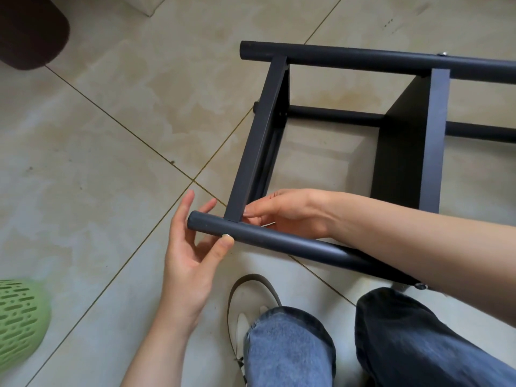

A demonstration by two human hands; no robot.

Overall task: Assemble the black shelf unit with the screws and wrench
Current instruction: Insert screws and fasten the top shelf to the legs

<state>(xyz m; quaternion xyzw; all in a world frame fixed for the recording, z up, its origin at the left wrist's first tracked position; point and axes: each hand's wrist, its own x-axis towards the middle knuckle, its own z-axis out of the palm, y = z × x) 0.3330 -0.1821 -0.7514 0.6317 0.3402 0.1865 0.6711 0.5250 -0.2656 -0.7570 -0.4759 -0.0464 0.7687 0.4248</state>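
1. The black shelf unit (396, 135) lies on its side on the tiled floor (111, 135), its long round poles running from lower left toward the right edge of view, the flat boards crossing between them.
2. The left hand (192, 247) is at the near pole's (279, 241) capped end, fingers curled behind the tube and the thumb pressing a small silver screw (226, 236) against the pole's side.
3. Just right of it, across the pole, the right hand (290, 212) reaches in under the end board (259, 135), fingers pinching a thin silver wrench (268, 224) at the joint.
4. Below the hands are jeans-clad knees (293, 344) and a sandal (251, 297); a green basket (19, 317) sits far left.
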